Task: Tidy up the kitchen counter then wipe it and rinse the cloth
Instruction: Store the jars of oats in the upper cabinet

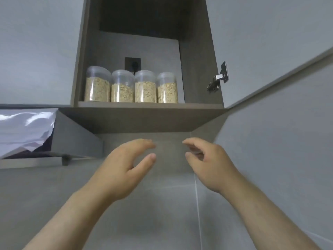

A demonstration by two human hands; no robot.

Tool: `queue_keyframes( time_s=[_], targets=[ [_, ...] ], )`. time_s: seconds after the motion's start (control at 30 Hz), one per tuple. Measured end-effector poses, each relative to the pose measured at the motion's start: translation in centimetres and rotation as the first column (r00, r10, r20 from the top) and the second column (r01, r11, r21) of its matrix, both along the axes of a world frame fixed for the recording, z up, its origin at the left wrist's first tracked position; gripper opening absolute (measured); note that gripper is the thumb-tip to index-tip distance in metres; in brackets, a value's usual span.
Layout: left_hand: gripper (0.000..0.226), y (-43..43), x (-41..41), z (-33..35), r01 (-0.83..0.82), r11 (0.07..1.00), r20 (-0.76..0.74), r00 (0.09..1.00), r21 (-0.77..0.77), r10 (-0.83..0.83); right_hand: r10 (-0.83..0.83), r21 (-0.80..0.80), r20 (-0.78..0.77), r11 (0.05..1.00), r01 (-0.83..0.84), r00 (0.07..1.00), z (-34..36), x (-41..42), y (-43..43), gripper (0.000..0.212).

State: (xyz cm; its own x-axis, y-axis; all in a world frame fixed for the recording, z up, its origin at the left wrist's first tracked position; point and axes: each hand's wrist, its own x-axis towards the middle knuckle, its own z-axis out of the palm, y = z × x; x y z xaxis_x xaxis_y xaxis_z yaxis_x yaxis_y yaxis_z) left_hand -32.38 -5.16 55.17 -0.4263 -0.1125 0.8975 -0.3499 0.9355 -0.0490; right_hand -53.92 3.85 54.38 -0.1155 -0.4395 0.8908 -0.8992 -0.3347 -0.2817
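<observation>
Left hand [124, 166]: raised below the cabinet [149, 105], fingers loosely curved, thumb spread, holding and touching nothing.
Right hand [207, 159]: near the left but apart from it, fingers loosely curved, empty.
Jars [131, 87]: four clear lidded jars of oats, upright in a close row on the cabinet shelf, above both hands.
Door [270, 42]: swung open at right, hinge [219, 76] showing.
Socket [132, 63]: behind the jars.
Room: grey tiled wall [162, 204]; hood [75, 130] at left, under plastic film [23, 127].

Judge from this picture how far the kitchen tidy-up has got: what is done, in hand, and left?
Apparently done: four oat jars stand on the cabinet shelf. In hand: nothing; the left hand and right hand are raised below it, empty. Left: the cabinet is open, its hinge exposed; counter and cloth are out of view, so wiping and rinsing cannot be judged.
</observation>
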Motion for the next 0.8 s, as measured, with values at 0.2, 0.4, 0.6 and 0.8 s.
queue_keyframes(
  time_s=[0.2, 0.4, 0.6, 0.8],
  targets=[
    [0.073, -3.2, -1.2, -12.0, 0.129, 0.892, 0.097, 0.977, 0.433, -0.189, -0.078, 0.311, -0.171, 0.941, 0.129, 0.982, -12.7, -0.4, 1.8, 0.047],
    [0.078, -4.6, -2.5, -25.9, 0.017, 0.706, 0.194, 0.957, 0.708, -0.218, -0.114, 0.576, 0.189, 0.817, -0.016, 0.975, -26.3, -2.1, 1.7, 0.044],
    [0.04, -2.8, -4.4, -37.0, -0.092, 0.46, 0.275, 0.896, 0.883, -0.349, -0.289, 0.745, 0.305, 0.665, -0.039, 0.907, -36.1, -3.1, 3.3, 0.04],
    [0.042, -0.9, -5.3, -45.6, -0.152, 0.269, 0.254, 0.881, 0.951, -0.4, -0.383, 0.831, 0.27, 0.556, -0.013, 0.883, -43.3, -4.1, 5.0, 0.047]
  ],
)
